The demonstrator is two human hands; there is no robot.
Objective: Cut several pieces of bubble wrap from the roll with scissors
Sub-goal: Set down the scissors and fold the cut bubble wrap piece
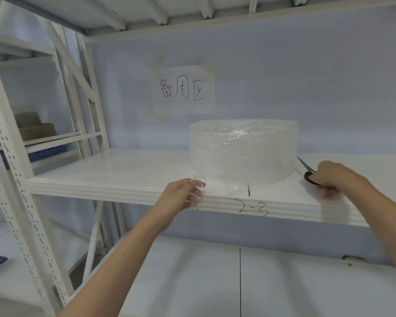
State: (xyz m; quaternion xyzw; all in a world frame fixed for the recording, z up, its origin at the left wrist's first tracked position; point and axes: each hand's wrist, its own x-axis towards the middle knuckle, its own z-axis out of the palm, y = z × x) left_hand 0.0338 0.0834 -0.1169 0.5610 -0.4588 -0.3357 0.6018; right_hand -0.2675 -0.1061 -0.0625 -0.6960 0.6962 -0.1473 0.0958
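Note:
A wide roll of clear bubble wrap [242,152] stands on end on the white shelf [114,172]. Its loose end lies over the shelf's front edge, and my left hand [181,195] pinches that loose end at the edge. To the right of the roll, my right hand [334,177] is closed around the black handles of the scissors [308,171], which lie on the shelf with the blades pointing back and left toward the roll.
A paper sign [184,90] with handwritten characters is taped to the back wall above the roll. "2-3" is written on the shelf's front edge. A lower shelf [284,282] lies beneath my arms. White rack uprights [18,179] stand at the left, with boxes behind.

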